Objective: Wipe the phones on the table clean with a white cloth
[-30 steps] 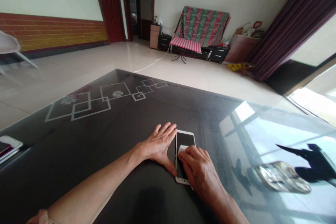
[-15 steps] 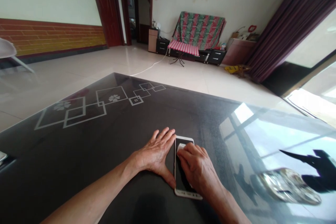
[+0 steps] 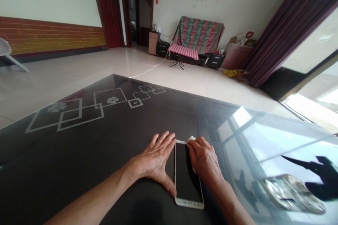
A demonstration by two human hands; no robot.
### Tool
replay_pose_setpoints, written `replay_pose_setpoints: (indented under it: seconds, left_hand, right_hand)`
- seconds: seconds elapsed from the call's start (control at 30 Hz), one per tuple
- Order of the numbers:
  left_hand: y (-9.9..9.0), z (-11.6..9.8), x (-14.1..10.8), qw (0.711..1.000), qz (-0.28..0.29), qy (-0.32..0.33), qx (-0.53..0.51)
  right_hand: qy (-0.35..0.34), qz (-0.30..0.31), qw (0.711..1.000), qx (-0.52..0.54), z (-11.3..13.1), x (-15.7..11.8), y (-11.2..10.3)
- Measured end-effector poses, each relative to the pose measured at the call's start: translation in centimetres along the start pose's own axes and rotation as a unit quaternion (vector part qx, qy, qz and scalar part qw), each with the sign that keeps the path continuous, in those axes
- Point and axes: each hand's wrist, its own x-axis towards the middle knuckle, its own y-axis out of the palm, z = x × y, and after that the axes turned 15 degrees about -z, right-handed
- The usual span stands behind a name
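A white-framed smartphone (image 3: 186, 175) lies face up on the dark glossy table (image 3: 105, 154), its screen black. Along its left edge rests my left hand (image 3: 155, 158), open, with the fingers spread and the thumb touching the phone's lower left side. My right hand (image 3: 204, 156) is closed at the phone's upper right edge, pinching a small white wipe (image 3: 192, 138). Most of the wipe is hidden under the fingers; whether it is tissue or cloth I cannot tell.
A clear, shiny dish-like object (image 3: 292, 193) stands on the table at the right, beside a dark shape (image 3: 322, 177). Beyond the table are a small pink-striped folding table (image 3: 183, 50), a cloth-covered television-shaped thing (image 3: 199, 33) and a white chair (image 3: 10, 52) at the left.
My right hand has slid with the wipe from the middle of the screen to the phone's right edge. My left hand stays at the left edge. The view has tilted slightly.
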Motion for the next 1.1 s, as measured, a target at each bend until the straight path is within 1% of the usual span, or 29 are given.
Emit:
replay_pose_setpoints:
  seconds: [0.1,0.3,0.47,0.63,0.77,0.93,1.1]
  left_hand:
    - [0.3,0.3,-0.2,1.0,-0.013,0.007,-0.002]
    - [0.6,0.5,-0.1,1.0,-0.018,0.011,0.002]
    - [0.4,0.3,-0.1,1.0,-0.016,0.011,0.003]
    - [0.0,0.1,-0.1,1.0,0.0,0.004,0.002]
    - [0.0,0.1,-0.2,1.0,-0.005,0.004,0.001]
    - [0.2,0.2,-0.1,1.0,-0.016,0.009,0.0]
    - [0.1,0.0,0.0,1.0,0.012,-0.006,0.007]
  right_hand:
    - [-0.008,0.009,1.0,0.01,-0.3,0.3,0.2]
    - [-0.042,0.023,0.999,-0.001,-0.7,0.6,-0.1]
    - [-0.022,0.017,0.999,-0.03,0.2,0.7,0.1]
    - [-0.013,0.017,0.998,-0.05,1.1,0.7,0.3]
    - [-0.016,0.012,0.999,-0.031,0.9,0.6,0.2]
    - [0.014,0.002,0.998,-0.053,0.7,0.4,0.2]
    - [-0.009,0.011,0.999,-0.051,1.5,0.5,0.2]
